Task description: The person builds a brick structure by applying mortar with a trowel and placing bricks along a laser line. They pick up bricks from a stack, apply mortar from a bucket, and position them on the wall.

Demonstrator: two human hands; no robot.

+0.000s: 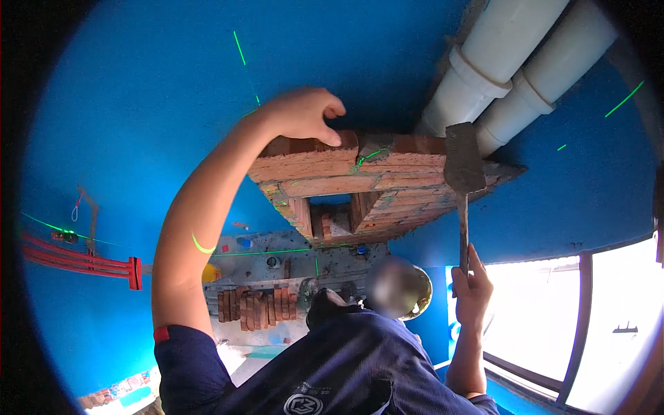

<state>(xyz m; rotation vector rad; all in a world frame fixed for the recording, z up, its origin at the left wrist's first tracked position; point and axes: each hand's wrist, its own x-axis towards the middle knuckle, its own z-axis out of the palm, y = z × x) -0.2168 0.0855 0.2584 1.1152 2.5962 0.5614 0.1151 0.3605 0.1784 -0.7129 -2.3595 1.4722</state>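
My left hand point(304, 114) is at the top course of a red brick wall point(325, 162), fingers curved but apart from the thumb, with the thumb at the edge of a brick point(294, 146); I cannot tell if it touches. Grey mortar point(370, 153) shows in a joint beside it. My right hand point(472, 290) grips the handle of a flat grey trowel point(463, 159), held upright with its blade near the right end of the top course. The wall has a square opening in it below the top courses. Green laser lines cross the wall and my left forearm.
Two white pipes point(484, 66) run along the blue wall point(152, 83) at upper right. Red bars point(83, 259) are at left. Stacked bricks point(256, 308) lie below. A round object with a blurred middle point(418, 297) is below the brickwork. A bright window point(526, 311) is at lower right.
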